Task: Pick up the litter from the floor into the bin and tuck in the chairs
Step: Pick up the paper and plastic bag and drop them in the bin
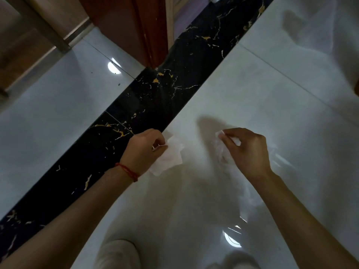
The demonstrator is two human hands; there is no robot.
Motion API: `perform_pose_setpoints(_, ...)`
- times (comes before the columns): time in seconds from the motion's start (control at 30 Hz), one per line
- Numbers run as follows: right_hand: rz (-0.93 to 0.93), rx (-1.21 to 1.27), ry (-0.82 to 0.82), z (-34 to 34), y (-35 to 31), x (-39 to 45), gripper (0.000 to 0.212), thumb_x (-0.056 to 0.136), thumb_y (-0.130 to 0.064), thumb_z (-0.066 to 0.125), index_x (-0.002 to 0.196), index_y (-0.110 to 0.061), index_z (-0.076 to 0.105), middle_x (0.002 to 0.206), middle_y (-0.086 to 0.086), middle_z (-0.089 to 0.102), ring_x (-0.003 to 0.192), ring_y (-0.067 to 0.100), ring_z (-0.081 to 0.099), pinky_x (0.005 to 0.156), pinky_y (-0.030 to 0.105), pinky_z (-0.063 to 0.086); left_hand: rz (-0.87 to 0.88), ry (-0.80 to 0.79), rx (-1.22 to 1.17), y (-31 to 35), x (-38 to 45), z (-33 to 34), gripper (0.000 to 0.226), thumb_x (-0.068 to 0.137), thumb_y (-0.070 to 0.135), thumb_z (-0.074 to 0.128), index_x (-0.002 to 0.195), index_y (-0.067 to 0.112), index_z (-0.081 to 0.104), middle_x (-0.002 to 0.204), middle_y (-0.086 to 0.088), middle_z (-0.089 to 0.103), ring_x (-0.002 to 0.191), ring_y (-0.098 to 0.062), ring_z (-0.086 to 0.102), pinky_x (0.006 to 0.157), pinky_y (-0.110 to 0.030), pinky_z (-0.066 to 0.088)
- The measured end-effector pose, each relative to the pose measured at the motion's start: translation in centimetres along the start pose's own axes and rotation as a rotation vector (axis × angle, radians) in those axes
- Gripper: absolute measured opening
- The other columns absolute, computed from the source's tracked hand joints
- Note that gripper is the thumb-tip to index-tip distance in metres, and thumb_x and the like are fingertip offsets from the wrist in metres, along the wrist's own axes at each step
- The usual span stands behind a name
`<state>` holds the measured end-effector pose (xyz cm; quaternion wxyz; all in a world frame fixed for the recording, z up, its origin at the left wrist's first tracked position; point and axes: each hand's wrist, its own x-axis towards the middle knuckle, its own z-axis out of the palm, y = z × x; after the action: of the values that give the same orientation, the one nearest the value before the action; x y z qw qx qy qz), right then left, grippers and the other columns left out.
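Nearby, black marble strip (155, 90), wooden furniture (29, 35).

Glossy pale floor tiles (252, 90) — polished black marble strip (155, 94) — crumpled white paper (171, 158).

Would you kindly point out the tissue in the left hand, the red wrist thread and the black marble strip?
tissue (171, 158), head view, its flat middle.
red wrist thread (127, 170), head view, mid-loop.
black marble strip (155, 92), head view, its centre.
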<state>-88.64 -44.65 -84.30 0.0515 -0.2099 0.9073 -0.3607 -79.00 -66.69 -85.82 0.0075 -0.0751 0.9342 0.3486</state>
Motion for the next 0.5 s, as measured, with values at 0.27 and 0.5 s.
perform_pose_setpoints(0.27, 0.027, -0.019, 0.02, -4.6, -4.1, -0.2, 0.009, 0.081, -0.012, 0.069, 0.084, -0.004, 0.073, 0.083, 0.011, 0.073, 0.074, 0.027, 0.068, 0.068, 0.036, 0.054, 0.057, -0.01, 0.033, 5.9, 0.6, -5.9, 0.015, 0.068, -0.002, 0.077, 0.069, -0.001, 0.062, 0.065, -0.012, 0.063, 0.055, -0.012, 0.051, 0.057, -0.014, 0.041)
perform_pose_setpoints(0.5, 0.04, -0.04, 0.011, -11.7, -9.6, -0.9, 0.008, 0.08, -0.013, 0.07, 0.082, -0.005, 0.073, 0.081, 0.01, 0.073, 0.071, 0.025, 0.068, 0.068, 0.031, 0.053, 0.06, -0.035, 0.094, 12.1, -0.4, -13.4, 0.014, 0.07, -0.001, 0.077, 0.071, -0.001, 0.064, 0.067, -0.014, 0.065, 0.055, -0.023, 0.06, 0.056, -0.03, 0.052)
